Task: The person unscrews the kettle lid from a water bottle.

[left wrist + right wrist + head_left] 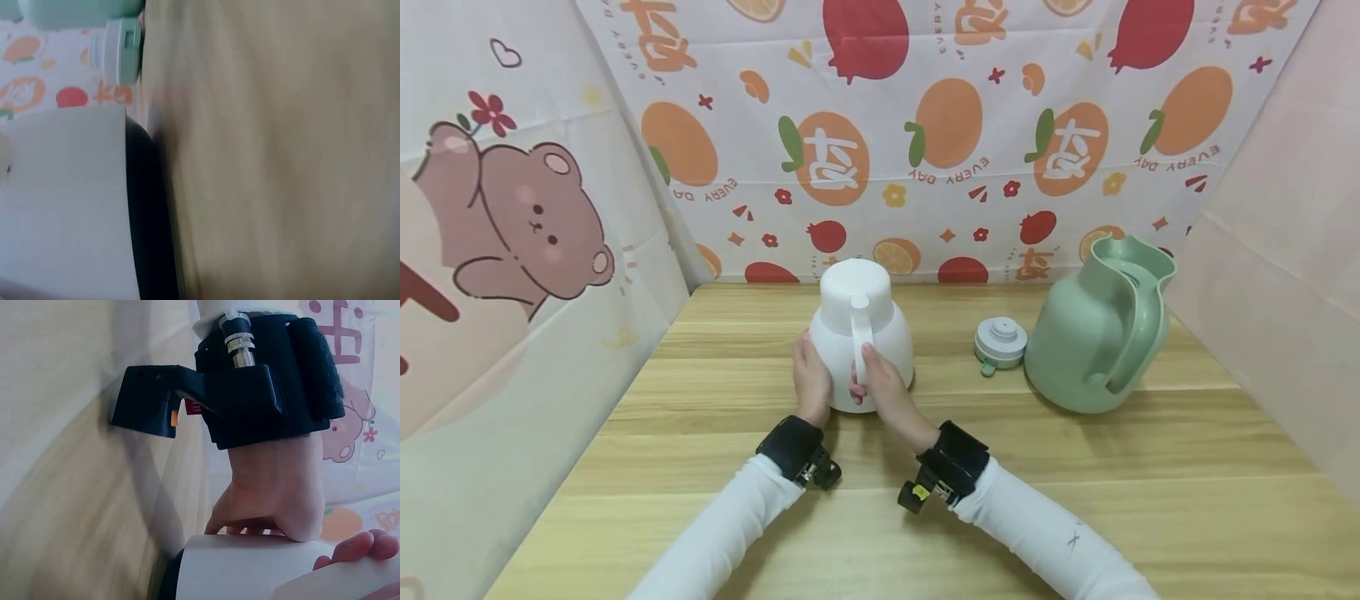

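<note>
A white thermos jug stands upright with its handle turned toward me. Against the jug's left side lies my left hand. The right wrist view shows the left hand from behind, its fingertips hidden past the jug's edge. My right hand grips the handle, thumb up along it and fingers through the loop. In the left wrist view the white body and its dark base show close up, just beside the blurred wooden surface.
To the right stands a green thermos jug with no lid fitted. A grey-white lid with a green tab lies beside it. Printed cloth walls close off the back and sides of the wooden table.
</note>
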The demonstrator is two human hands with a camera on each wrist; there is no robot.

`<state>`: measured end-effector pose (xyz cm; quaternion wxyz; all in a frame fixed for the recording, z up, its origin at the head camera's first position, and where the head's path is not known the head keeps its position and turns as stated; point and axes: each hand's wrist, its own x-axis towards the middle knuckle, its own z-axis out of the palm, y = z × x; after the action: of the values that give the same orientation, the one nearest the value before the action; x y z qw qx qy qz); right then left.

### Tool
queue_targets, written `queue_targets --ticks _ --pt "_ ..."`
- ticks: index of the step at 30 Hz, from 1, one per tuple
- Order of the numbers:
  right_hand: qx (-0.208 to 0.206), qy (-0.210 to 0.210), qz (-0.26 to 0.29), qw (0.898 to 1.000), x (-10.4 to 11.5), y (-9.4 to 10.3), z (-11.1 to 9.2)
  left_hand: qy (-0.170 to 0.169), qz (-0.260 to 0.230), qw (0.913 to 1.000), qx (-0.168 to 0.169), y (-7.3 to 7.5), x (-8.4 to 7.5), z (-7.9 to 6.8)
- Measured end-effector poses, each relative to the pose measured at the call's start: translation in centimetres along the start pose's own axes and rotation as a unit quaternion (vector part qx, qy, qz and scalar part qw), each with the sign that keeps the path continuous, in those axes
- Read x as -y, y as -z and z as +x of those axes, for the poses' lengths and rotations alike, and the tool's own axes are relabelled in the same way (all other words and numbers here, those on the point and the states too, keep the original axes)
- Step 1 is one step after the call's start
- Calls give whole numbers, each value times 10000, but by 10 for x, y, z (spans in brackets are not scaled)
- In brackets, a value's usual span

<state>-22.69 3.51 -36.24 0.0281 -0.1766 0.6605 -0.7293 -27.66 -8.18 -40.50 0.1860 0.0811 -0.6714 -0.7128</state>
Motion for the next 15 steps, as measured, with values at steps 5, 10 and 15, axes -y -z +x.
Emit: queue_targets --ticks 5,10,15 --pt "-16 57 63 10000 -5 11 -7 42 -59 9999 92 -7 -1 -11" --pt "-103 106 27 9999 -2 19 -18 31 -77 9997 235 -13 -3 -19" --pt "-178 55 113 9998 0 24 -29 34 -123 9993 359 -18 -3 -27"
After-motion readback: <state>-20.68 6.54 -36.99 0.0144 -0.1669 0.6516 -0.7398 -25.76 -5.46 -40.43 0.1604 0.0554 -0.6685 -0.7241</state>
